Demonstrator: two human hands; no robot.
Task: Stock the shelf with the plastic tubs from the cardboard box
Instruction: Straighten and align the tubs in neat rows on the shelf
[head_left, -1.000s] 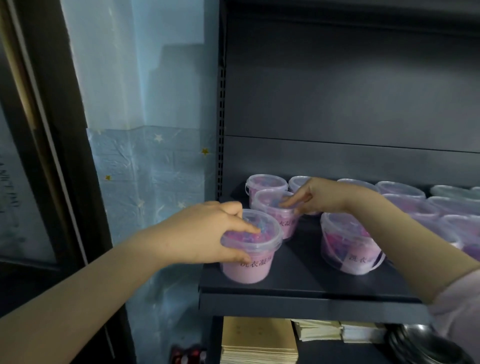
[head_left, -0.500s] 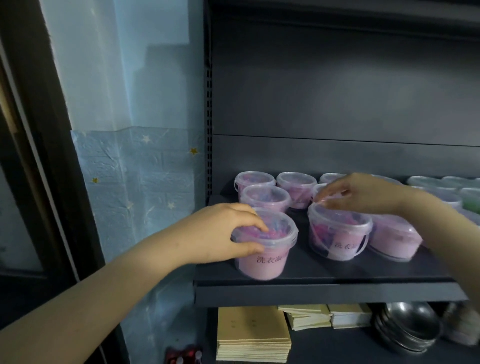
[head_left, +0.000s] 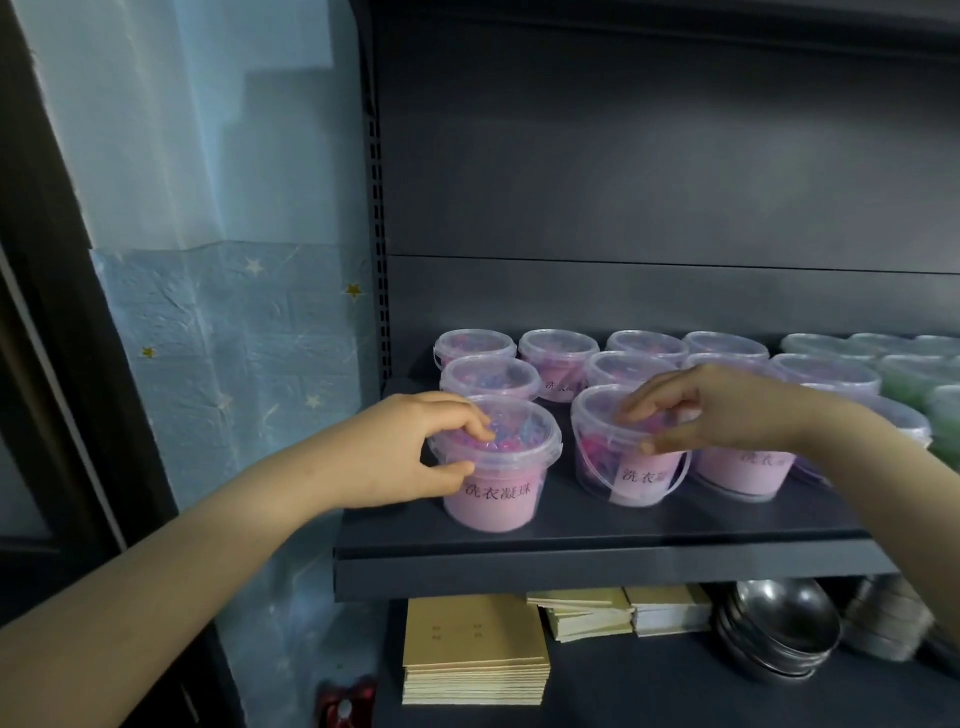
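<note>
Gripping pink tubs, left hand and right hand partly hide rims.

Here's the left hand, bare, the fingers slim and smooth. Behind its wrist the left forearm is bare too, uncovered right down to the frame's bottom corner and looming broad close to the lens. Over to the right hand, bare as well, with a pale, short-trimmed nail showing on the thumb. Behind it, the right forearm is uncovered out to the frame's edge.
</note>
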